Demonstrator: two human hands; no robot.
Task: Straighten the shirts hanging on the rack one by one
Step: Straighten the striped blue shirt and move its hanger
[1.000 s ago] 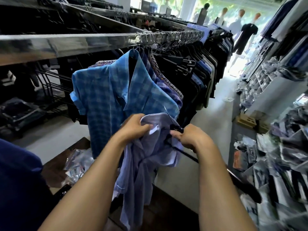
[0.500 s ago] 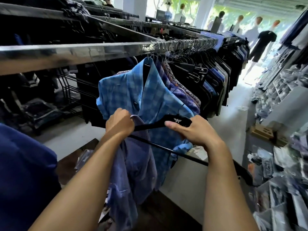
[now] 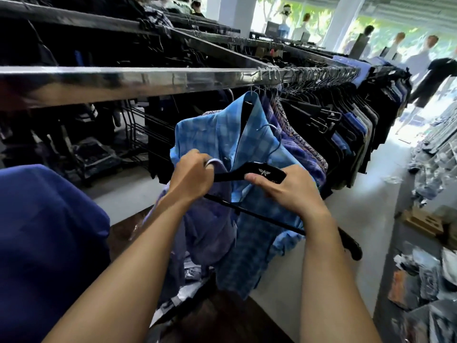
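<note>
Shirt in work: the pale lilac shirt (image 3: 210, 226) is off the rack, held in front of you below the chrome rail (image 3: 148, 80) and draping down from your left hand. Your left hand (image 3: 191, 178) is clenched around the shirt's collar, at the point where the left end of a black hanger (image 3: 249, 170) meets it. Your right hand (image 3: 284, 191) grasps the middle and right side of the hanger, with the thumb laid on its front face just below the silver insect emblem. The hanger's wire hook stands free below the rail. Directly behind the hanger, a blue plaid shirt (image 3: 222, 137) hangs from the rail, first in its row. Farther right, dark garments (image 3: 346, 125) are packed tightly along the rail. A thin black rod (image 3: 259, 216) runs slantwise beneath your right wrist, from the lilac shirt toward the near right. A blue sleeve (image 3: 37, 243) fills the near left. Bagged goods (image 3: 432, 268) lie at the near right.
</note>
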